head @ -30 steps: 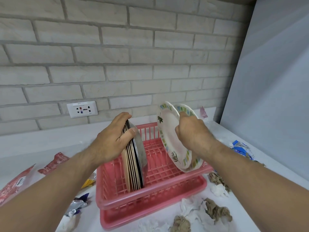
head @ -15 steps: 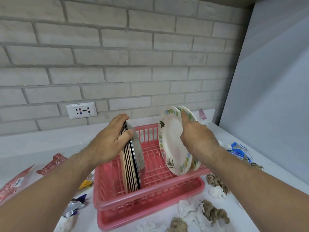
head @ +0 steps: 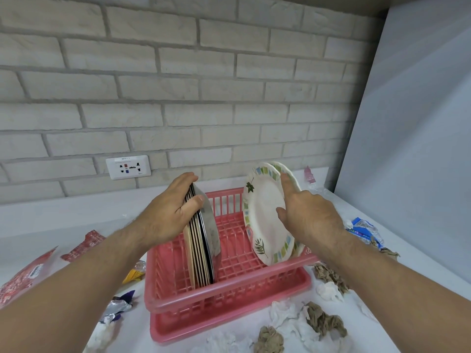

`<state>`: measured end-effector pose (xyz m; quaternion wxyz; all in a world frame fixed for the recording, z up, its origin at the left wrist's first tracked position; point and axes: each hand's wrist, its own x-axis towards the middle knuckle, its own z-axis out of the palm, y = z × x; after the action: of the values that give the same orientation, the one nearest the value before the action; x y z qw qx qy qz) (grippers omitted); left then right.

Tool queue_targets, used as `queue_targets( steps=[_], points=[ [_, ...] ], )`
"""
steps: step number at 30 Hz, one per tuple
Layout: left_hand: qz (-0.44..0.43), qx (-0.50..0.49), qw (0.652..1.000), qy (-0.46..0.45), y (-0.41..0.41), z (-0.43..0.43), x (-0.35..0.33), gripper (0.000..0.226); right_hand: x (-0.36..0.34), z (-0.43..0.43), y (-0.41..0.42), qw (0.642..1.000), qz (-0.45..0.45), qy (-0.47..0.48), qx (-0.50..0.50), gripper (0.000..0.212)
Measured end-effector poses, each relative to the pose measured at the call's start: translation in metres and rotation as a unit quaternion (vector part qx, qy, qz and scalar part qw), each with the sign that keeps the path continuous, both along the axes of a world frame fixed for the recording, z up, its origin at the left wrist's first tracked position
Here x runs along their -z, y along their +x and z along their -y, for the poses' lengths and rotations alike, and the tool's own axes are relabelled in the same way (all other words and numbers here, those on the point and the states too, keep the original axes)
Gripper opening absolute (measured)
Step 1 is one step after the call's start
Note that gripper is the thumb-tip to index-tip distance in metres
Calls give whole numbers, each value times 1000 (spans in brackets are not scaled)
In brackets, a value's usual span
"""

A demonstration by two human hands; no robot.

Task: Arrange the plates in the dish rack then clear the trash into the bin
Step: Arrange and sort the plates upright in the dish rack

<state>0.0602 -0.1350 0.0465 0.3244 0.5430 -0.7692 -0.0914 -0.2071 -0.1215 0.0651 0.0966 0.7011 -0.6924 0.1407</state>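
A pink dish rack (head: pixel 229 294) stands on the white counter. My left hand (head: pixel 165 217) grips the top of a stack of several dark-rimmed plates (head: pixel 201 250) standing on edge in the rack's left part. At the rack's right side two white plates with leaf and coloured-square rims lean on edge. My right hand (head: pixel 308 215) pinches the front white plate (head: pixel 262 215): my thumb lies on its face and my index finger reaches up behind its rim, in front of the rear plate (head: pixel 289 173). No bin is in view.
Crumpled white tissues (head: pixel 288 317) and brown paper wads (head: pixel 323 319) lie in front and right of the rack. Red wrappers (head: pixel 25 273), a foil wrapper (head: pixel 117 305) and a yellow one (head: pixel 133 275) lie left, a blue packet (head: pixel 364 230) right. Brick wall with socket (head: pixel 128 167) behind; grey panel (head: pixel 407 149) right.
The two white plates have tipped more upright at the rack's right side. My right hand's index finger has slid between them. My left hand stays on the stack.
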Motion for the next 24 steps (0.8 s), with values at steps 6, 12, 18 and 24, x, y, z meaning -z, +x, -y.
queue_targets(
  steps=[6, 12, 18, 24],
  points=[
    [-38, 3, 999, 19, 1, -2, 2, 73, -29, -15, 3, 998, -41, -46, -5, 62],
    [-60, 12, 998, 19, 3, -4, 4, 75, -13, -37, 52, 957, 190, 21, -219, 42],
    [-63, 26, 997, -20, 3, -4, 1, 60, 30, -31, 84, 916, 282, 71, -276, 47],
    [-70, 33, 997, -18, 10, -1, -1, 60, 39, -24, 88, 907, 321, 40, -270, 43]
  ],
)
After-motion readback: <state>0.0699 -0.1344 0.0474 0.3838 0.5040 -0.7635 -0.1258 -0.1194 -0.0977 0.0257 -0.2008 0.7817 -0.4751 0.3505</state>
